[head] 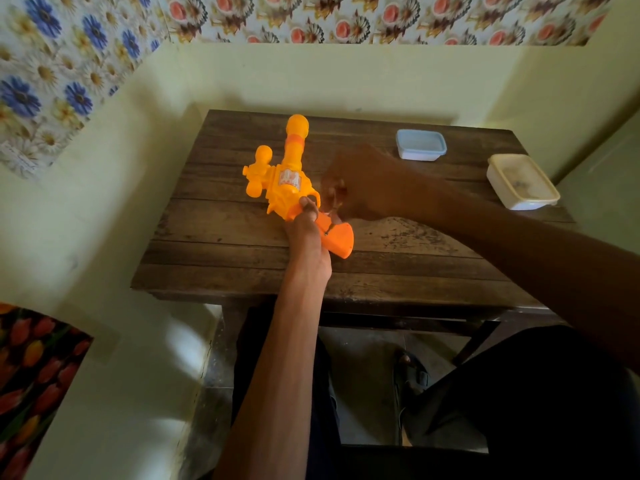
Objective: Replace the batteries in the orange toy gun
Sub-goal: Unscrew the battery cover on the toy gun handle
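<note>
— Biggest thing in view?
— Pale yellow wall (311, 81), topped with flowered wallpaper (346, 19). Against it, a dark plank table (398, 268), seen from above.

— And the orange toy gun (287, 181)?
— Lies flat on the table, left of centre. Points its barrel away toward the wall, with the darker orange handle (341, 242) nearest the viewer.

— Anything else up there?
— At the right edge, a cream plastic box (521, 181). Farther back and to its left, a pale blue lidded box (420, 144). Both well apart from the toy.

— Hands?
— First the left hand (308, 233). Clasps the gun where handle meets body, fingertips by the trigger guard. Then the right hand (356, 188). Hovers just above the handle, blurred and in shadow, with fingers curled. Cannot tell whether gripping anything.

— Below the table?
— A sandalled foot (410, 370) on the floor.
</note>
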Demonstrator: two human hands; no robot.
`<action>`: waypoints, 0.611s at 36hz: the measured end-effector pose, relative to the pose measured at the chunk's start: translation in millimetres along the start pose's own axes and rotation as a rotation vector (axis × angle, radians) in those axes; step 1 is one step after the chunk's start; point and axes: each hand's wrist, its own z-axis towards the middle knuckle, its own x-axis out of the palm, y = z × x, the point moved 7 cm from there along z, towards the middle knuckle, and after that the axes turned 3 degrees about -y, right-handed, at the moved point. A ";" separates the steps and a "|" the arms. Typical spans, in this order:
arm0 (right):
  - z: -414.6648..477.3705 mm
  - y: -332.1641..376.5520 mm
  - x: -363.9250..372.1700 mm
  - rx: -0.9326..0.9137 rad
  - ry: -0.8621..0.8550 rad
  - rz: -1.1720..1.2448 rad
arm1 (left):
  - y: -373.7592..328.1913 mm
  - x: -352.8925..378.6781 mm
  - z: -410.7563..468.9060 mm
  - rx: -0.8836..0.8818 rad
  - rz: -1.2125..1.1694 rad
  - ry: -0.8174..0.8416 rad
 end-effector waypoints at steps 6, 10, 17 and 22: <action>-3.6 -6.4 -2.4 0.091 0.014 -0.010 | 4.1 0.4 3.4 -0.008 -0.026 0.045; -1.3 -5.3 -3.7 0.039 -0.011 -0.032 | 3.0 3.8 -2.6 -0.020 -0.002 0.032; -2.0 -10.7 5.0 0.142 0.049 0.112 | 1.9 1.5 -1.7 -0.007 -0.017 0.047; 0.5 -8.0 2.0 0.102 0.027 0.031 | -0.9 4.8 -6.0 0.013 0.012 0.077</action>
